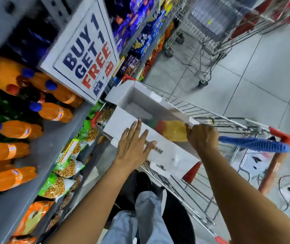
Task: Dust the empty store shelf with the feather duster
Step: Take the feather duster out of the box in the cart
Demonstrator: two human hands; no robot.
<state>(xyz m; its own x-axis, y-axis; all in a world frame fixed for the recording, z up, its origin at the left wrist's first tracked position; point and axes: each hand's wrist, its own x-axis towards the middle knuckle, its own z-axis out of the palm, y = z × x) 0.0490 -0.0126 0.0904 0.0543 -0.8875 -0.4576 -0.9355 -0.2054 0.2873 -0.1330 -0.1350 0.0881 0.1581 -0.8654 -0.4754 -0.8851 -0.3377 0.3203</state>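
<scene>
My right hand [202,136] is shut on the feather duster [173,130]. Its yellow, red and green feathers point left into a white cardboard box [140,95], and its blue ribbed handle [253,144] sticks out to the right behind my fist. With fingers spread, my left hand [133,147] lies open and flat on the near wall of the box. The box sits in a wire shopping cart [202,113]. The grey store shelf [52,143] runs along the left, its bare strip beside rows of bottles.
Orange, green and dark soda bottles [52,111] lie on the shelf at left. Snack packets [65,168] fill the shelf below. A "BUY 1 GET 1 FREE" sign [86,55] stands above the cart. Another cart [205,32] is on the tiled aisle floor beyond.
</scene>
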